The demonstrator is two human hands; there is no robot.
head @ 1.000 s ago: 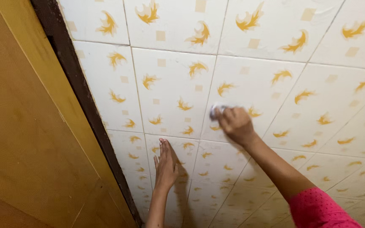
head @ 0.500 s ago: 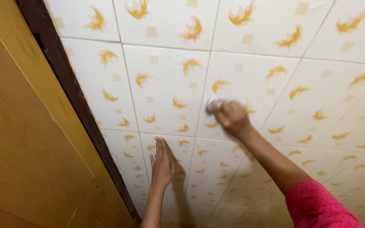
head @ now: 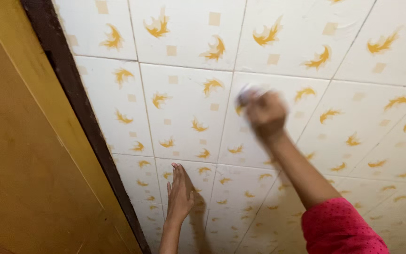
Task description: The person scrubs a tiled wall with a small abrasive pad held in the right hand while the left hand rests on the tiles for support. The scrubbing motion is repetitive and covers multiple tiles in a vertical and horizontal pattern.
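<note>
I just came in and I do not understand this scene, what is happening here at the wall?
A person in a pink sleeve is working on a white tiled wall with orange leaf patterns. The right hand is closed around a small pale wad, perhaps a cloth or scrubber, and presses it against a tile; it is blurred, so it is moving. The left hand lies flat and open on a lower tile, near the dark door frame and the wooden door.

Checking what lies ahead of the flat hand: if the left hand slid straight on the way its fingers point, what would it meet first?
The left hand points up the tiled wall; the first thing in line looks like the grout line just past its fingertips.
</note>
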